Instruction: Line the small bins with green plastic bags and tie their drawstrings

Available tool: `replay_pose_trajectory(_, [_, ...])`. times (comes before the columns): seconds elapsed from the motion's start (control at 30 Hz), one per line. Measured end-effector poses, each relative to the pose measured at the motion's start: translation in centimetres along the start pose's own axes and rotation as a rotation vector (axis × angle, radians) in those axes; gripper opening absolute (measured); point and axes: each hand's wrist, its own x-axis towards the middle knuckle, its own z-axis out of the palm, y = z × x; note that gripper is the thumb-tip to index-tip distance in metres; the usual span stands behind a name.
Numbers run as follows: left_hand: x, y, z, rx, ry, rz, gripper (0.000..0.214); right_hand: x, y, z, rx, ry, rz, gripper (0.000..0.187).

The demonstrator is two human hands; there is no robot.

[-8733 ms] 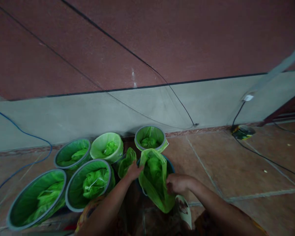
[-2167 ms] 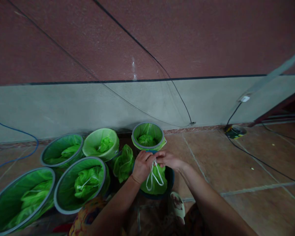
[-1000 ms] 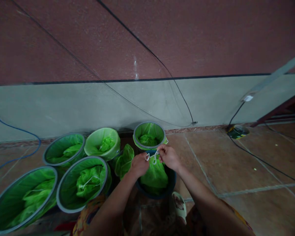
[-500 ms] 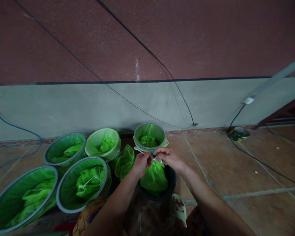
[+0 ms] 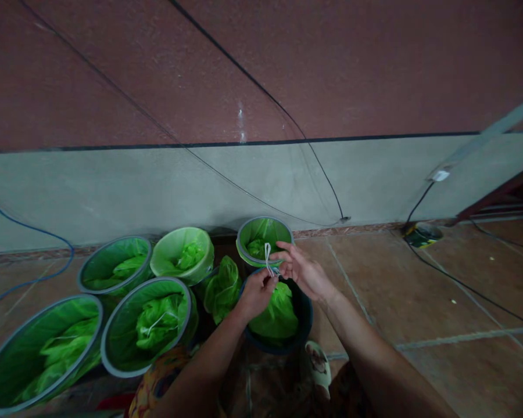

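While the left hand [image 5: 258,292] pinches the white drawstring [image 5: 268,267] and the right hand [image 5: 305,276] is spread, the sheer green bag [image 5: 274,318] in the lower-centre bucket [image 5: 304,320] seems soft, light, best held by its neck [image 5: 281,288].

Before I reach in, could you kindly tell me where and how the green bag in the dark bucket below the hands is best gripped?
Probably by the gathered neck of the green bag, from above: the material narrows toward the white cord, while the rounded body sits inside the dark bucket, which blocks the sides.
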Motion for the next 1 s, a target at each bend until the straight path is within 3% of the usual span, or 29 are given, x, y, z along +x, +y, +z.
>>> replay_pose_trajectory(0.07, [0.0, -0.4, 0.0, 0.033, 0.017, 0.01, 0.018, 0.5, 1.3, -0.4, -0.154, 0.061, 0.021, 0.042])
replay_pose_trajectory(0.13, [0.0, -0.7, 0.0, 0.041, 0.031, 0.028, 0.019, 0.9, 2.6, -0.8, -0.34, -0.04, 0.016, 0.035])
replay_pose_trajectory(0.23, [0.2, -0.9, 0.1, 0.017, 0.061, 0.037, 0.018, 0.7, 3.6, -0.7, -0.561, -0.224, -0.1, 0.028])
replay_pose_trajectory(0.3, [0.3, -0.8, 0.1, -0.044, 0.086, 0.001, 0.017, 0.3, 3.3, -0.5, -0.719, -0.174, -0.172, 0.023])
replay_pose_trajectory(0.4, [0.4, -0.4, 0.1, -0.204, 0.117, -0.147, 0.017, -0.1, 2.5, -0.4, -0.887, -0.045, -0.158, 0.017])
replay_pose_trajectory(0.57, [0.3, 0.0, -0.2, -0.468, 0.173, -0.37, 0.017, 0.3, 3.5, -1.1, -0.87, -0.054, -0.117, 0.013])
replay_pose_trajectory(0.7, [0.5, -0.7, -0.4, -0.353, 0.186, -0.245, 0.011, 0.7, 5.0, -1.9, -0.876, -0.113, -0.083, 0.012])
replay_pose_trajectory(0.87, [0.8, -1.2, -0.8, 0.028, 0.137, 0.002, 0.006, 0.7, 5.1, -1.8, -1.02, -0.05, -0.053, 0.013])
replay_pose_trajectory(1.0, [1.0, -1.6, -0.5, 0.074, 0.166, 0.071, 0.014, 0.9, 4.3, -1.3, -1.096, 0.001, -0.043, 0.024])
